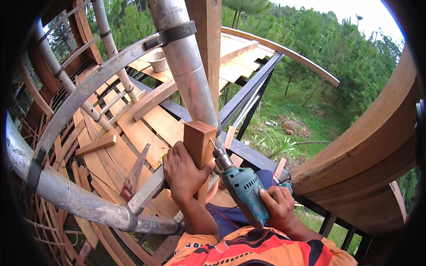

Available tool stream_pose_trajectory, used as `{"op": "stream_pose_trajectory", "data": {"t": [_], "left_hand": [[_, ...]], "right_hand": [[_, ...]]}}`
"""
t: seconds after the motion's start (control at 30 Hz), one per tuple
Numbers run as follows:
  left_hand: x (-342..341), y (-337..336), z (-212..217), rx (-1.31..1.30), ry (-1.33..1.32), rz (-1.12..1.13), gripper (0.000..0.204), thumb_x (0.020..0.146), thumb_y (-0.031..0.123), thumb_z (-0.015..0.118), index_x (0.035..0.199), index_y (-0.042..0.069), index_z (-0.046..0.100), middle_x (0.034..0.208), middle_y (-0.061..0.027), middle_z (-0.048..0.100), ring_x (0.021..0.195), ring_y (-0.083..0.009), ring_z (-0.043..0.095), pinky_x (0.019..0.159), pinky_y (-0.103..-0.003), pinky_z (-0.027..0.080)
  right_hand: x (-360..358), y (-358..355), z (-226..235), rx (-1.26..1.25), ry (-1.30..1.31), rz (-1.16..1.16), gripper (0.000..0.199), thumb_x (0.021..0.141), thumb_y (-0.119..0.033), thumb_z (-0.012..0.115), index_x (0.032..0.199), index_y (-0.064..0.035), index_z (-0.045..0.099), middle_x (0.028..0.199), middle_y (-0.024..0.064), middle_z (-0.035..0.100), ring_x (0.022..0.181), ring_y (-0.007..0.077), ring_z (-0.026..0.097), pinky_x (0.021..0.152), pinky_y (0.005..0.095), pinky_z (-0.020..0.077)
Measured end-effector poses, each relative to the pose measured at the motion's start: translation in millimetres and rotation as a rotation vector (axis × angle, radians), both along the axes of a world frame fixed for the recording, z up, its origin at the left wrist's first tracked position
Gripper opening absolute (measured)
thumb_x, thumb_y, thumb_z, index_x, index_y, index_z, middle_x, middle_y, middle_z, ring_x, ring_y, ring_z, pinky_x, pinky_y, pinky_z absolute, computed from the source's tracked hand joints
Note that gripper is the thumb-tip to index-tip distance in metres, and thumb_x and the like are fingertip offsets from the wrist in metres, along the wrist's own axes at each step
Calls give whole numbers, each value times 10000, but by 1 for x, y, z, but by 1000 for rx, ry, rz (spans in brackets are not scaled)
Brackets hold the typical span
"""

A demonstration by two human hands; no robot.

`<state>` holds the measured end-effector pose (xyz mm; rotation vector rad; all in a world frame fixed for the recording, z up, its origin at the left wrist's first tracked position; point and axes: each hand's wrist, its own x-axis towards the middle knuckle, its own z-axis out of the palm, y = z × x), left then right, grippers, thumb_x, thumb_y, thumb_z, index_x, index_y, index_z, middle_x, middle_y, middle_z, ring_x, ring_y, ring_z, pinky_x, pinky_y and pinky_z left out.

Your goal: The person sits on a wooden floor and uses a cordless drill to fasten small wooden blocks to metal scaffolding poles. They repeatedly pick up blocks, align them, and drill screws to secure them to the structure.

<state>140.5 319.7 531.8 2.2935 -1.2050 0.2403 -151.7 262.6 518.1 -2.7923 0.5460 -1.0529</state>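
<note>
My left hand (184, 173) is wrapped round a squared wooden post (199, 139), thumb on its near right side. In my right hand (278, 203) is a teal power drill (243, 186), gripped at its rear body and handle. The drill points up and left. From its metal chuck (222, 158) a thin bit (212, 143) reaches the right face of the post near the top; whether the tip is inside the wood I cannot tell. Behind the post rises a thick grey metal pipe (191, 66) with a dark clamp (177, 32).
Curved scaffold pipes (80, 199) cross the left side. A handsaw (135, 173) lies on the planks (155, 122) below, and a white bucket (158, 61) stands farther back. Dark steel beams (250, 91) run behind. At right is a large curved timber (355, 137); grass lies far below.
</note>
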Motion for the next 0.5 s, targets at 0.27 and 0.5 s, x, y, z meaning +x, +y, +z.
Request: {"op": "stream_pose_trajectory", "data": {"t": [0.27, 0.5], "left_hand": [[-2, -1, 2, -25, -13, -7, 830, 641, 615, 782, 1086, -20, 486, 1007, -226, 582, 1068, -400, 555, 1037, -505, 384], [2, -1, -5, -32, -21, -8, 1001, 615, 732, 739, 1181, -57, 499, 1056, -255, 589, 1098, -427, 557, 994, -525, 396]], "right_hand": [[5, 0, 2, 17, 5, -17, 560, 771, -145, 761, 1315, -166, 634, 887, 68, 613, 810, 262, 649, 703, 404, 476], [8, -5, 4, 43, -34, 14, 577, 764, -137, 770, 1321, -135, 619, 917, 84, 634, 828, 281, 667, 715, 409, 488]]}}
